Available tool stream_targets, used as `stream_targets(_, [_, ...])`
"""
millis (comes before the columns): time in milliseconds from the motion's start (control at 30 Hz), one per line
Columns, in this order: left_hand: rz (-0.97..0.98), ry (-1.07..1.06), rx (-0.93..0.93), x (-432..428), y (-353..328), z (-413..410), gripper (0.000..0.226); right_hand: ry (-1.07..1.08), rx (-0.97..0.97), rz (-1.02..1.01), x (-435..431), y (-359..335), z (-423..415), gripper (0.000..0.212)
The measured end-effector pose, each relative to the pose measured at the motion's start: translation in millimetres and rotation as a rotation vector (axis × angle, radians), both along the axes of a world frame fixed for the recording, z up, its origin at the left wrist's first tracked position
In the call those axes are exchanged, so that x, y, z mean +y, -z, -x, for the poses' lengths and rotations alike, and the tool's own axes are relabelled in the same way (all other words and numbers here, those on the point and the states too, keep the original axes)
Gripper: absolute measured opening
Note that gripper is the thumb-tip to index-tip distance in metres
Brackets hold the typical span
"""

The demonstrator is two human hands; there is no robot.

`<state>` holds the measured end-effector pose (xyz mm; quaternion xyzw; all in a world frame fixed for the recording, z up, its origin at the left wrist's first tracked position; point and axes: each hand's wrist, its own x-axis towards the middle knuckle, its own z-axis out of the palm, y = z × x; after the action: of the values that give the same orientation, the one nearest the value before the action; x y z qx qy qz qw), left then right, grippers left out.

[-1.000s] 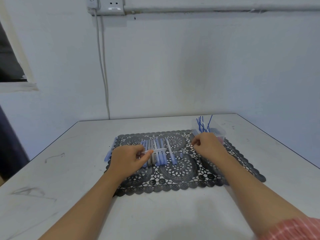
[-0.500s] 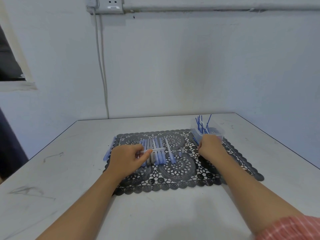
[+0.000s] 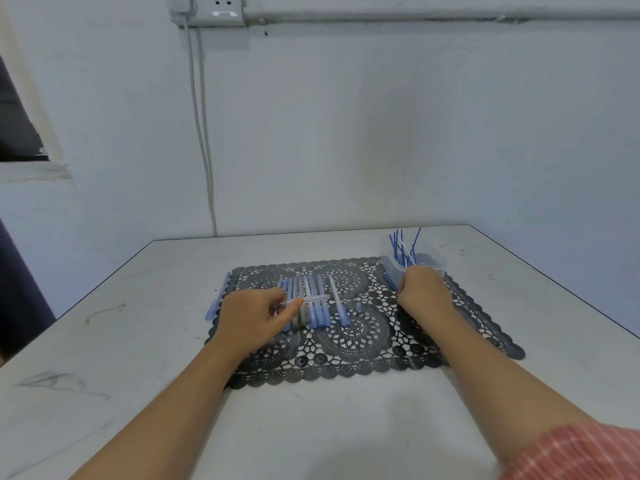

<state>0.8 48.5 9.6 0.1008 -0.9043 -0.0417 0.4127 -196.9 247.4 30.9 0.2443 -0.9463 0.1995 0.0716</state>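
Observation:
My left hand (image 3: 252, 315) pinches a clear pen barrel (image 3: 313, 299) and holds it crosswise above a row of several blue and grey pens (image 3: 311, 303) lying on a black lace placemat (image 3: 349, 341). My right hand (image 3: 424, 291) rests knuckles-up at the mat's far right, against a clear plastic box (image 3: 433, 259) with thin blue refills (image 3: 401, 247) sticking up out of it. Its fingers curl down at more blue refills (image 3: 390, 283) lying beside the box; whether they grip one is hidden.
The mat lies on a white table (image 3: 138, 341) set against a white wall. Another blue pen (image 3: 216, 303) lies along the mat's left edge. A cable (image 3: 202, 133) runs down the wall from a socket.
My right hand has moved a little to the right, up against the clear box. My left hand keeps the clear barrel in the same place.

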Motion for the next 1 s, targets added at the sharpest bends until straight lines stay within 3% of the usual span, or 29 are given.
stream_targets(300, [-0.018,0.001,-0.016,1,1,0,0.045,-0.032,-0.017,0.097,2,-11,-8,0.013])
stream_targets(467, [-0.035,0.015,-0.013,-1,1,-1,0.044,-0.084,-0.029,0.316,10,-45,-20,0.009])
stream_targets(567, [-0.046,0.008,-0.018,-1,3,0,0.048,-0.06,-0.067,0.412,9,-58,-12,0.017])
stream_targets(700, [-0.06,0.03,-0.006,-1,2,2,0.049,-0.021,-0.084,0.384,0,-71,14,0.026])
stream_targets(867, [-0.095,0.044,-0.007,-4,4,2,0.046,0.052,-0.147,0.149,-20,-72,51,0.01])
stream_targets(1000, [-0.1,0.024,-0.014,-9,4,2,0.05,0.073,-0.192,0.059,-31,-65,59,0.026])
